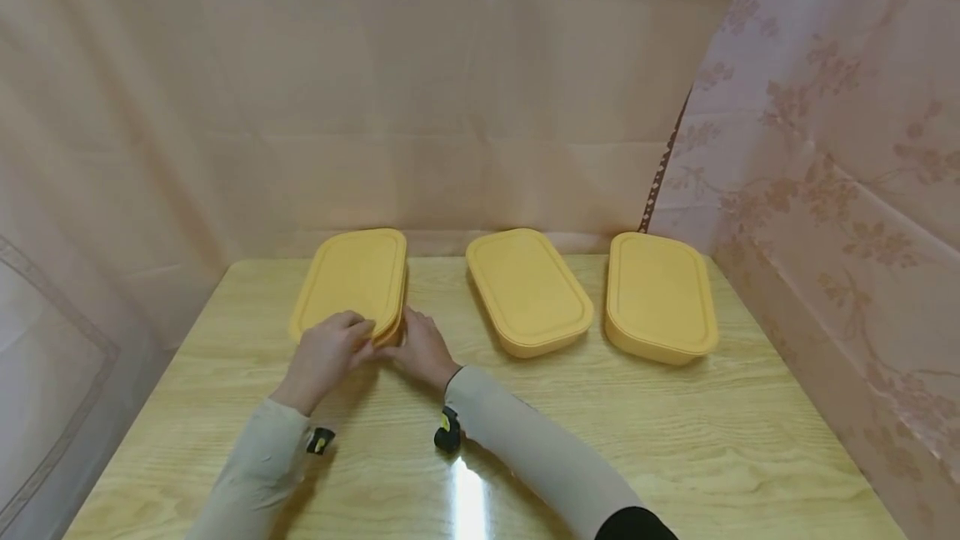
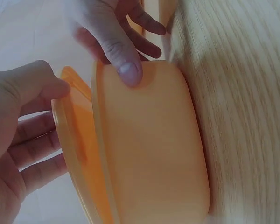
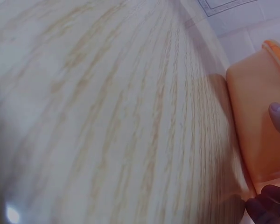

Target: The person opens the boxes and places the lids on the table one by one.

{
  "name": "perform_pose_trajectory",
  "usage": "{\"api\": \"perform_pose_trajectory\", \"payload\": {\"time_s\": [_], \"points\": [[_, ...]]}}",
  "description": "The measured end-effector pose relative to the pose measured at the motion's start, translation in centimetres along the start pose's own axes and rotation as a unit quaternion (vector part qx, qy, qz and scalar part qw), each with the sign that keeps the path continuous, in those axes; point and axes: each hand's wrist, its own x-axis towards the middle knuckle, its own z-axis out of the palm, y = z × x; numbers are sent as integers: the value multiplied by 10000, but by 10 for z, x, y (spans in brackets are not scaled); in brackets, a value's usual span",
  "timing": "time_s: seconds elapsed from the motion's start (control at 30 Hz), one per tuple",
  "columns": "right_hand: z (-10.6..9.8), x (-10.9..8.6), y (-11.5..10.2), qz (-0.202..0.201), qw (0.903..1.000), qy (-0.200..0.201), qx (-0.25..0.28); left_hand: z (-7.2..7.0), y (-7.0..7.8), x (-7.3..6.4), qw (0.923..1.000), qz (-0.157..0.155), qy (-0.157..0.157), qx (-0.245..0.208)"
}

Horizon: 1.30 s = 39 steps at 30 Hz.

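Observation:
At the left of the head view, a yellow lidded food box stands near the table's back edge. My left hand [image 1: 327, 357] pinches the front edge of its lid [image 1: 356, 277], thumb at the rim and fingers over the top. In the left wrist view the lid is tilted up, leaving a gap above the box [image 2: 151, 135]. My right hand [image 1: 423, 348] holds the box's front right corner, the thumb on the front wall and the fingers round the side. The inside of the box is hidden.
Two more yellow boxes with lids on, a middle box [image 1: 528, 290] and a right box [image 1: 662, 294], stand along the back of the wooden table [image 1: 675, 440]. A beige curtain [image 1: 450, 107] hangs behind, and a floral curtain [image 1: 847, 190] is at the right.

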Motion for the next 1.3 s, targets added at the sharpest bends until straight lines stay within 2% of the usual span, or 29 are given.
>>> {"api": "perform_pose_trajectory", "payload": {"time_s": [0.37,0.6,0.8,1.1,1.3], "points": [[1,0,3,-18,9967,-58,804,-4,-1,-2,9993,-41,384,-15],[-2,-2,6,-180,9885,-300,1473,-10,-5,-5,9973,-119,723,-69],[-3,-1,6,-181,9859,-366,1625,-13,-9,-8,9954,-184,940,-95],[-1,1,6,44,9805,-421,1919,-21,-14,-11,9888,-619,1271,-485],[-1,0,7,74,9800,-401,1945,-21,-18,-14,9847,-542,1559,-555]]}}
